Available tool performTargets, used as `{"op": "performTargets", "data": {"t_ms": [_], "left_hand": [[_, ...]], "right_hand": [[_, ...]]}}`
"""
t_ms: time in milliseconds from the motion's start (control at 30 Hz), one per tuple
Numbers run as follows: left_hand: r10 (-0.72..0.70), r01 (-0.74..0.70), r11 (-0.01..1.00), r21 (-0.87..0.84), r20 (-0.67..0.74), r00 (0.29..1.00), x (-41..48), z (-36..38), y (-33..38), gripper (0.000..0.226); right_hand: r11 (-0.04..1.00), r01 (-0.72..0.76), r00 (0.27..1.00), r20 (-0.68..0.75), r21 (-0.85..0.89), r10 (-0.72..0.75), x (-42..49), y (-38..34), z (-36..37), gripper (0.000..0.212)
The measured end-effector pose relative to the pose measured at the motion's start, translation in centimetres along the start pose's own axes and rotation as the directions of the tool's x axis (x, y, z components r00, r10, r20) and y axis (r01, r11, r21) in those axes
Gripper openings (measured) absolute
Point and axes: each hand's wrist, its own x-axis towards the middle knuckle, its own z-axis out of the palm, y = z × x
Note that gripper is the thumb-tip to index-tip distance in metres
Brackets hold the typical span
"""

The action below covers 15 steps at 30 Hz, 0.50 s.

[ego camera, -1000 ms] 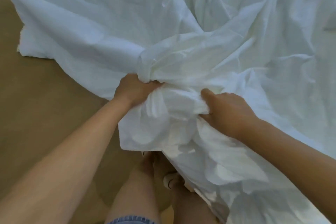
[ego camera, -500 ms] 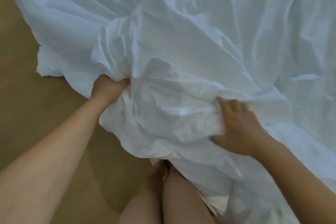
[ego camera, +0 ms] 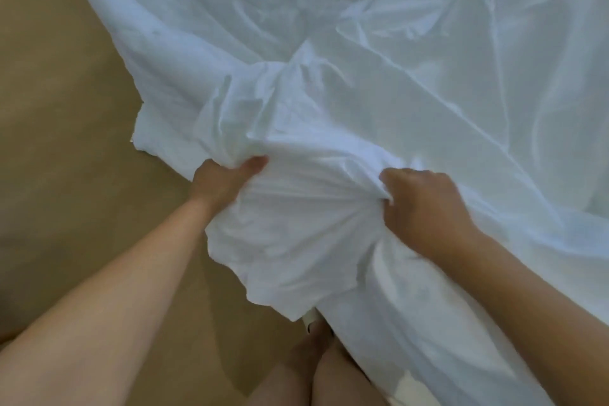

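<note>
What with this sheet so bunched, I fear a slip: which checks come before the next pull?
1. Left hand grips the white sheet: ok.
2. Right hand grips the sheet: ok.
3. Sheet smooth between the hands: not ok, bunched.
4. Sheet's left edge off the tan floor: cannot tell.
5. Footing free of the sheet: cannot tell, it hangs by the legs.
</note>
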Motion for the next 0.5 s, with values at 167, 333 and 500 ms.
{"op": "performTargets", "data": {"t_ms": [167,333,500], "left_hand": [[0.09,-0.042,0.915,0.401,-0.1,0.991,5.6,-3.7,4.6,0.106],[0.138,-0.169,0.869,0.464,0.101,0.985,8.6,1.1,6.2,0.098],[0.213,-0.237,0.919,0.313,0.11,0.971,11.1,2.0,4.3,0.084]], "right_hand": [[0.996,-0.089,0.98,-0.178,0.021,0.091,-7.3,7.7,-7.0,0.02],[0.887,-0.458,0.889,-0.019,-0.064,0.458,-1.6,6.2,-2.8,0.018],[0.921,-0.389,0.885,-0.291,-0.029,0.365,2.3,-1.1,0.6,0.083]]}}
